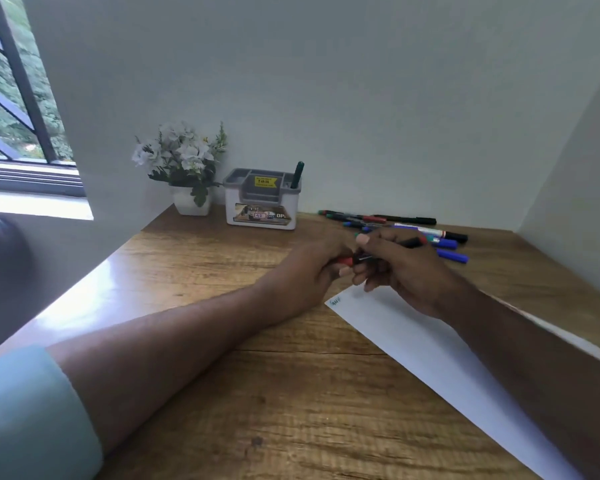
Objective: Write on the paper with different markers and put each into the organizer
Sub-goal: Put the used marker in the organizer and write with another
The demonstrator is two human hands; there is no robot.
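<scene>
Both hands meet above the far corner of a white paper (pixel 430 344) on the wooden desk. My right hand (pixel 395 268) grips the black barrel of a red marker (pixel 411 242). My left hand (pixel 312 275) pinches the marker's red cap (pixel 344 260) at its left end. The paper bears a small scribble (pixel 335 301) at its corner. A grey and white organizer (pixel 261 202) stands at the back by the wall, with one dark green marker (pixel 297 174) upright in its right compartment. Several loose markers (pixel 413 225), red, green, blue and black, lie behind my right hand.
A white pot of white flowers (pixel 184 168) stands left of the organizer. Walls close the desk at the back and right. A window (pixel 14 98) is at the far left. The desk (pixel 222 341) has its left edge running diagonally past my left forearm.
</scene>
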